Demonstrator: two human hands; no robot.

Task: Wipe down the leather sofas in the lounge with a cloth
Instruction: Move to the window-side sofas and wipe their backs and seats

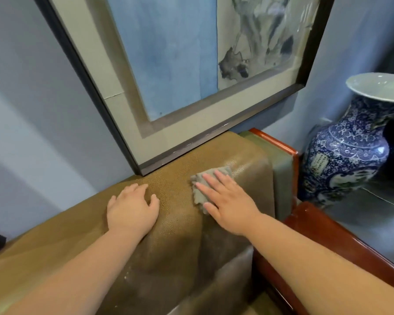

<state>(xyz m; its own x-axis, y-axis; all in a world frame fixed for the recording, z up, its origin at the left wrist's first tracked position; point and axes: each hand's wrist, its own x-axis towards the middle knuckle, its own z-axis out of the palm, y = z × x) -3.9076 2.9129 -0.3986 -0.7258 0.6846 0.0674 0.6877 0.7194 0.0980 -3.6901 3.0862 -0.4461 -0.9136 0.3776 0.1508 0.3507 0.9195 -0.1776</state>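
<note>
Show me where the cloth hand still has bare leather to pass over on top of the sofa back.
Bare leather lies between the left hand and the cloth under the right hand, and left of the left hand toward the wall. It is crowded behind, where the picture frame meets the sofa back, and rightward near the vase.

Setting: furnished lounge or sitting room. Evidence: olive-brown leather sofa (173,223) with pebbled grain, centre and lower left of the frame; red-brown polished wood trim (280,144) along its right end; large dark-framed ink painting (191,64) on a pale grey-blue wall (27,110), upper centre; tall blue-and-white porcelain vase (350,151) at right, standing on a glossy dark surface (373,223).
</note>
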